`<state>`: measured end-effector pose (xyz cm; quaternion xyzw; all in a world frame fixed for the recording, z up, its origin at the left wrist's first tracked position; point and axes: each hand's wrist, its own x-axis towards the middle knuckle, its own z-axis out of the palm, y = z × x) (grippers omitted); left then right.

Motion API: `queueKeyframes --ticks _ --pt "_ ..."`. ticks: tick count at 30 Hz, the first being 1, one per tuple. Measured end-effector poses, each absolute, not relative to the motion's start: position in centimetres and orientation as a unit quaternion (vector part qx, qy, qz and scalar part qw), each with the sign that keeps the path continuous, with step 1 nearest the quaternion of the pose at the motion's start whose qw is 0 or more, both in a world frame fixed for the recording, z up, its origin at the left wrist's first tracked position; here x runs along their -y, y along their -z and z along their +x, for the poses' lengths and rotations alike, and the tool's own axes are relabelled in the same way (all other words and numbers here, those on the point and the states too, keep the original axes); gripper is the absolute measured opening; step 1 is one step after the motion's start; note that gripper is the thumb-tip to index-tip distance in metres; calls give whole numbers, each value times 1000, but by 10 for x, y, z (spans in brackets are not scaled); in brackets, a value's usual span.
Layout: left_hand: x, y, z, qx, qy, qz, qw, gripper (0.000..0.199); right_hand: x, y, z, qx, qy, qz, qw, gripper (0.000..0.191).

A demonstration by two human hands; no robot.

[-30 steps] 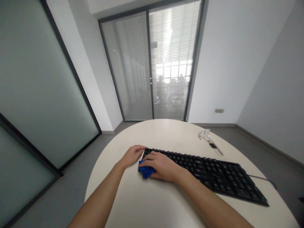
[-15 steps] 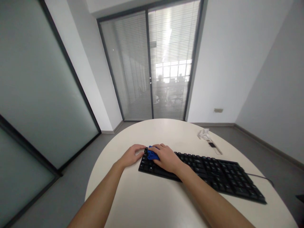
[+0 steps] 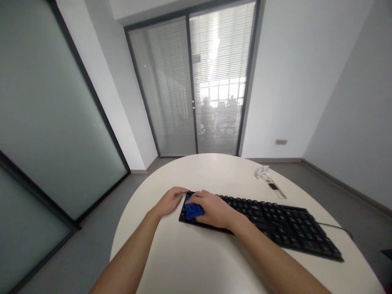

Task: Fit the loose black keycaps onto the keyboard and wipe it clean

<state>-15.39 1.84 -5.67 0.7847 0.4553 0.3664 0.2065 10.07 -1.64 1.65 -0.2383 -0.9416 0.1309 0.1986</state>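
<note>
A black keyboard (image 3: 294, 228) lies slantwise across a round cream table (image 3: 171, 253). My right hand (image 3: 216, 209) is closed on a crumpled blue cloth (image 3: 193, 210) and presses it onto the keys at the keyboard's left end. The keys under the cloth and palm are hidden. My left hand (image 3: 169, 201) rests on the table just left of the keyboard, its fingers extended and its fingertips touching the upper left corner. Nothing shows in it.
Toward the table's right rear lie a crumpled white tissue or wrapper (image 3: 262, 172) and a thin item with a black band (image 3: 277, 189). A cable (image 3: 337, 228) runs off the keyboard's right side. Glass doors (image 3: 191, 90) stand behind.
My right hand has moved the blue cloth slightly left and toward me, down to the keyboard's lower left keys. My left hand has barely moved.
</note>
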Motion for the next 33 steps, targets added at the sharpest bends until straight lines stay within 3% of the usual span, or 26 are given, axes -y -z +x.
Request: queueKeyframes --ticks 6,19,27,33 --pt "-21 54 -153 -466 -377 768 224 34 -3 1 82 910 -63 -333 239 55" --pt "-24 56 -155 -457 -378 771 234 44 -11 10 68 898 -103 -345 252 46" --pt "-25 60 -161 -462 -356 779 231 36 6 0 75 933 -79 -278 213 51" --pt "-24 60 -159 -459 -351 781 238 42 22 -9 81 963 -110 -166 185 45"
